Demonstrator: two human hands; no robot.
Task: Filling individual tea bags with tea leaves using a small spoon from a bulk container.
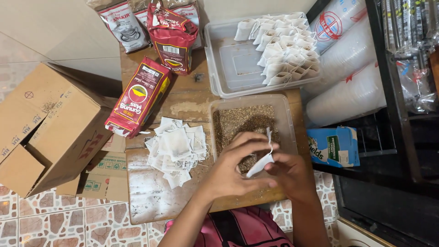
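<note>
A: Nearest the camera, what are the hands doing?

B: The left hand (233, 167) and the right hand (290, 173) meet over the front edge of the table (146, 201). Between them is one small white filter bag (261, 162), held above the near end of the clear tub of loose tea (249, 123). The left grip pinches the bag at its lower end with fingers curled round it; the right grip is pressed together on its side, with a thin strip of paper sticking up above.

A: How will that bag handle?

B: I judge it very light and limp, thin paper that creases and could tear if pulled. Taking it by the rim of its mouth with fingertips looks best, with little squeeze.

A: And beside the hands?

B: To the left lies a loose heap of empty bags (177, 148), some with string. Farther left sits an open cardboard box (45, 128).

A: Farther back?

B: A red tea packet (139, 96) lies flat, another red packet (173, 39) stands behind it. At the far right, a clear tray (228, 68) holds rows of filled bags (286, 45).
</note>
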